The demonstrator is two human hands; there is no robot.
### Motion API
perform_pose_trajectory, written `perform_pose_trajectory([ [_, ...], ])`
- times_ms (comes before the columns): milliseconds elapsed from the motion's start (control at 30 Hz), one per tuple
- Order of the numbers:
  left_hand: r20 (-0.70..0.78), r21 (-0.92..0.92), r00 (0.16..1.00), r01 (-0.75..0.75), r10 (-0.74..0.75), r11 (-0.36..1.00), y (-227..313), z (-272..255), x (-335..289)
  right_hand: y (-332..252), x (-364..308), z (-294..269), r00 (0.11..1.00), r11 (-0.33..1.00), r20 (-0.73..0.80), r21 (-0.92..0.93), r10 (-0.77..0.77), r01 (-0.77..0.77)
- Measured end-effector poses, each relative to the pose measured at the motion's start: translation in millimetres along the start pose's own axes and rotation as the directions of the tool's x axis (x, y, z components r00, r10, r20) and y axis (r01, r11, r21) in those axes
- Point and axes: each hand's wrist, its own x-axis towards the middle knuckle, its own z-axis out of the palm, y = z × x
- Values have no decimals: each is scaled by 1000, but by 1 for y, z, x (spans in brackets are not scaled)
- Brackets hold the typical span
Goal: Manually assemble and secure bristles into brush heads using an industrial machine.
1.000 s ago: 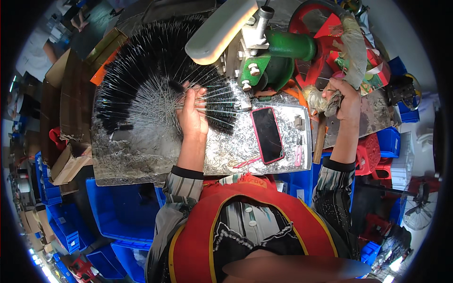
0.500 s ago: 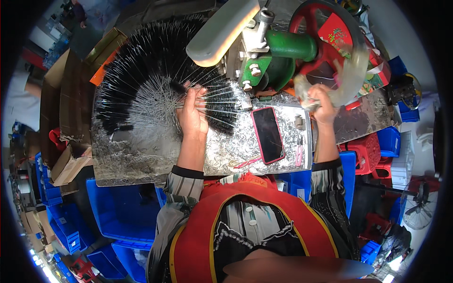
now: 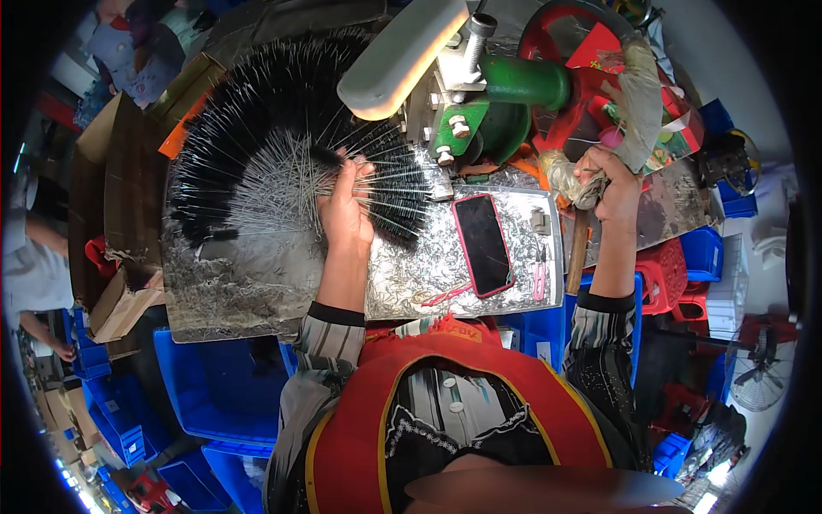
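Observation:
A fan of black-bristled wire brushes [image 3: 257, 120] spreads across the left of the bench, thin metal stems meeting near its middle. My left hand [image 3: 347, 201] is closed around several of these brushes at the right side of the fan. To the right stands a green press [image 3: 524, 81] with a red handwheel [image 3: 591, 107]. My right hand [image 3: 618, 184] grips a cloth-wrapped handle [image 3: 567, 178] by the wheel's lower edge; part of the grip is hidden by the fingers. Below it hangs a wooden stick [image 3: 578, 253].
A phone with a pink edge [image 3: 483, 246] and small pink-handled snips [image 3: 539, 276] lie on the shiny bench cover. A lamp [image 3: 402, 64] overhangs the brushes. Cardboard boxes [image 3: 128, 180] stand at left, blue bins [image 3: 218, 385] below. Other people are at far left.
My right hand has shifted a little to the right and its blur is gone. The wooden stick now shows below it. My left hand stays on the brushes. People at left have come further into view.

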Motion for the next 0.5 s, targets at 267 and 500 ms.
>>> perform_pose_trajectory([
  [267, -1, 84, 1000, 1, -1, 996, 3, 3, -2, -6, 13, -12, 995, 998, 89, 52, 36, -40],
  [500, 22, 69, 1000, -8, 7, 998, 2, 3, 0, 40, -3, 4, 916, 919, 88, 79, -393, 386],
])
